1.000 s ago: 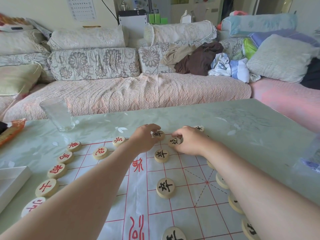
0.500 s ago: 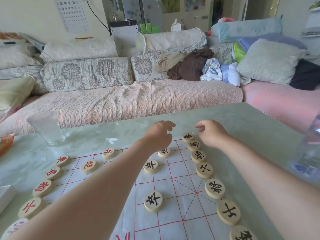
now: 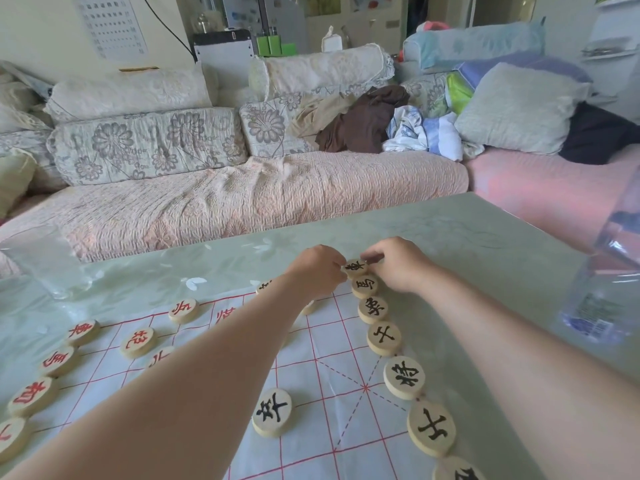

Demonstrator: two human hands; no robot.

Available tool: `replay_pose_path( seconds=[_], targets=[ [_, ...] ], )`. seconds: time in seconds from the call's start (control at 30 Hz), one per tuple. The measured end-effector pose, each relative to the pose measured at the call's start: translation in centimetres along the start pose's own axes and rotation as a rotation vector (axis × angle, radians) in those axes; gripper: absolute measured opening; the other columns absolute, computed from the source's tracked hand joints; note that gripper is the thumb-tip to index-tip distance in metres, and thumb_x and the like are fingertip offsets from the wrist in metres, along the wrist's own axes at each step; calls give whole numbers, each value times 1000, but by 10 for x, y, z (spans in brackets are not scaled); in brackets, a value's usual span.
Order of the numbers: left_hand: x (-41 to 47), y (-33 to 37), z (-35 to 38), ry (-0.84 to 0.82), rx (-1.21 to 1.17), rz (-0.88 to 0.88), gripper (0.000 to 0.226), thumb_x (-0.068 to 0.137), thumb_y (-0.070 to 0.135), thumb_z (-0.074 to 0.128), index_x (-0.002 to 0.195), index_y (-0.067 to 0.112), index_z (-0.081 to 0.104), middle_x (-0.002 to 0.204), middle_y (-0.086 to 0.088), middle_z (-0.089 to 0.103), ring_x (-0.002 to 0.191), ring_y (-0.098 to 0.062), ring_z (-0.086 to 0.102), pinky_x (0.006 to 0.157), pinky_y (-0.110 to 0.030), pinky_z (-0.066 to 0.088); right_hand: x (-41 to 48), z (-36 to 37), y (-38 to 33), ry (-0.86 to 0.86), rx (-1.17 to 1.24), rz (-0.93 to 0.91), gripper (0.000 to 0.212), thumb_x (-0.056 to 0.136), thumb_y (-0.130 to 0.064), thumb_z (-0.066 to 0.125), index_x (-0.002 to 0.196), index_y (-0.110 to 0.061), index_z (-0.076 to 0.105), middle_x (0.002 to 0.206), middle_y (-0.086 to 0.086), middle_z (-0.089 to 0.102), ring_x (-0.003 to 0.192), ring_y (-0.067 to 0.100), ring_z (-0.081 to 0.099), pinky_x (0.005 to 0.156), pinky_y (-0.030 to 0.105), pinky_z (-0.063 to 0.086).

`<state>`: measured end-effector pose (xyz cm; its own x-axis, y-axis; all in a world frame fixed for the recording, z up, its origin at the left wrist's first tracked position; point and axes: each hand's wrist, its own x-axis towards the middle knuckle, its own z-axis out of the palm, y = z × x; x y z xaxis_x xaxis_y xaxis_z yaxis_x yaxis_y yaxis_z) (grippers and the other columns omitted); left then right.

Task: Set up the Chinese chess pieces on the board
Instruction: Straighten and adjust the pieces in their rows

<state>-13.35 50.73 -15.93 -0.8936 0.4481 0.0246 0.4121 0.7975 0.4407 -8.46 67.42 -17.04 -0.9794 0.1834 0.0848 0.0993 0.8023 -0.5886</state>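
A white board with red grid lines [image 3: 322, 375] lies on the pale green table [image 3: 467, 244]. Round wooden pieces with black characters line its right edge, among them a large one [image 3: 404, 376]. Red-lettered pieces run down the left edge, such as one [image 3: 137, 341]. A lone black piece [image 3: 272, 411] sits mid-board. At the far right corner both hands meet on the end black piece [image 3: 356, 267]: my left hand [image 3: 317, 270] pinches its left side, my right hand [image 3: 398, 263] pinches its right side.
A clear drinking glass [image 3: 41, 261] stands at the table's far left. A plastic water bottle [image 3: 609, 282] stands at the right edge. A sofa [image 3: 242, 199] with cushions and clothes runs behind the table.
Both hands have come together at the far end of the black row and now pinch the end piece. The view has tilted and shifted left, bringing the bottle in.
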Motion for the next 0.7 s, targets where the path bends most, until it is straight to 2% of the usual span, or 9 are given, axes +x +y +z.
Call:
replay_pose_path(
  seconds=[0.07, 0.17, 0.3, 0.4, 0.53, 0.6, 0.7],
  targets=[
    [-2, 1, 0, 5, 4, 13, 35, 87, 24, 65, 122, 21, 63, 116, 3, 66, 108, -18, 60, 91, -28, 48, -1, -3, 2, -3, 13, 5, 34, 93, -17, 61, 126, -21, 67, 119, -2, 70, 113, 18, 62, 99, 30, 46],
    [-11, 1, -1, 43, -20, 9, 40, 89, 26, 64, 128, 21, 56, 118, 4, 62, 105, -16, 58, 83, -23, 42, -5, -10, 5, 19, 39, 17, 33, 94, -15, 59, 125, -22, 66, 115, -3, 68, 108, 18, 62, 95, 30, 48],
    [-29, 7, -1, 81, -44, 26, 27, 89, 22, 61, 115, 26, 61, 105, 8, 63, 89, -15, 59, 76, -28, 49, -15, -19, 6, -3, 31, 32, 17, 90, -19, 62, 97, -34, 68, 95, -11, 63, 98, 15, 62, 82, 25, 45],
    [-41, 10, 4, 35, -48, 49, 20, 87, 22, 63, 106, 29, 64, 100, 12, 65, 83, -12, 59, 72, -27, 51, -25, -23, 5, -56, 14, 15, 14, 85, -22, 68, 94, -33, 72, 84, -19, 59, 93, 12, 62, 82, 22, 45],
    [-49, 14, 6, 32, -58, 43, 21, 86, 23, 65, 105, 29, 66, 103, 13, 67, 74, -11, 56, 55, -20, 44, -34, -20, 1, -88, 66, -7, 17, 84, -27, 76, 101, -27, 76, 97, -9, 71, 94, 11, 65, 85, 22, 48],
    [-52, 17, 6, 40, -33, 40, 22, 86, 25, 65, 108, 30, 65, 104, 13, 66, 75, -10, 56, 57, -21, 43, -37, -17, -1, -81, 70, -20, 17, 86, -25, 74, 103, -25, 77, 102, -5, 73, 96, 13, 66, 86, 23, 49],
    [-56, 18, 6, 50, -23, 32, 25, 87, 24, 64, 111, 31, 64, 105, 13, 65, 81, -11, 58, 67, -25, 49, -41, -18, -1, -68, 79, -22, 19, 90, -24, 70, 108, -25, 75, 104, -5, 69, 99, 15, 65, 89, 26, 49]
  ],
)
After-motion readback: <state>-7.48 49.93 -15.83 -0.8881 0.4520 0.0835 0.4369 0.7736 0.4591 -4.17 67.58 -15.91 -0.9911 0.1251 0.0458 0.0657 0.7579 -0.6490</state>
